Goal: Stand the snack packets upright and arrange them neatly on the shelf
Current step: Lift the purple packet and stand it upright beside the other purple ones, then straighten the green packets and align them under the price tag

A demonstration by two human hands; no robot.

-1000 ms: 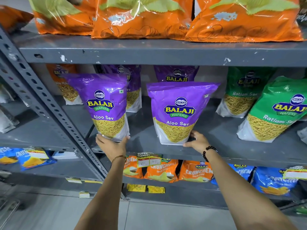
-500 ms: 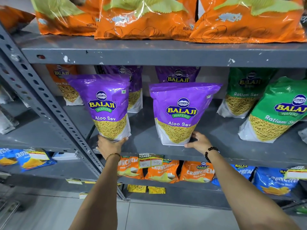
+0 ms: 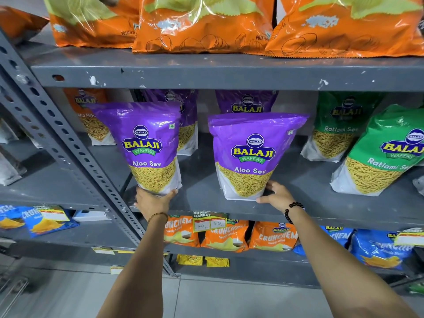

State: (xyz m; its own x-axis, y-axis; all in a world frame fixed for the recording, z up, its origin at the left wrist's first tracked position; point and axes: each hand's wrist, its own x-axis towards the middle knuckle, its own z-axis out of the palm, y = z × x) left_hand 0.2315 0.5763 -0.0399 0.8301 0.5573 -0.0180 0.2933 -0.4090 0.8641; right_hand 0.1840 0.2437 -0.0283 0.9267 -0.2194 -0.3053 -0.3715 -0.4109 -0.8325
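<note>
On the middle shelf | left hand cups left Aloo Sev packet base | right hand spread open against right Aloo Sev packet corner | risk: top-heavy pouches tipping forward if released

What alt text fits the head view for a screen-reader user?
Two bare hands steady two upright purple Aloo Sev packets on a grey metal shelf: left hand under the left packet, right hand at the right packet. Green Ratlami Sev packets stand to the right.
</note>
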